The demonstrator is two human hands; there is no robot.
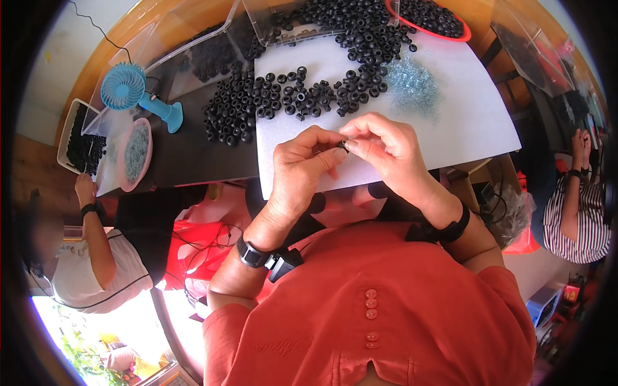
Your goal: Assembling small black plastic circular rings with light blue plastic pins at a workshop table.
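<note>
Over the near part of a white sheet (pixel 476 122), my two hands meet at the fingertips. My left hand (pixel 302 161) is closed, its thumb and forefinger pinching a small black part (pixel 343 146) that is mostly covered by the fingers. My right hand (pixel 394 151) is closed in a pinch right against that part; whatever lies between its fingertips is too small to make out. Beyond the hands spreads a heap of black, ring-like parts (pixel 232 106), with loose ones (pixel 309 100) on the sheet. A pile of tiny clear bluish pieces (pixel 413 87) lies just past my right hand.
A red tray (pixel 458 38) of black parts stands at the back right. Clear plastic bins (pixel 251 19) line the back. At left are a blue fan (pixel 123 87), a pink dish (pixel 148 161) and a white basket (pixel 64 151). Co-workers sit on both sides.
</note>
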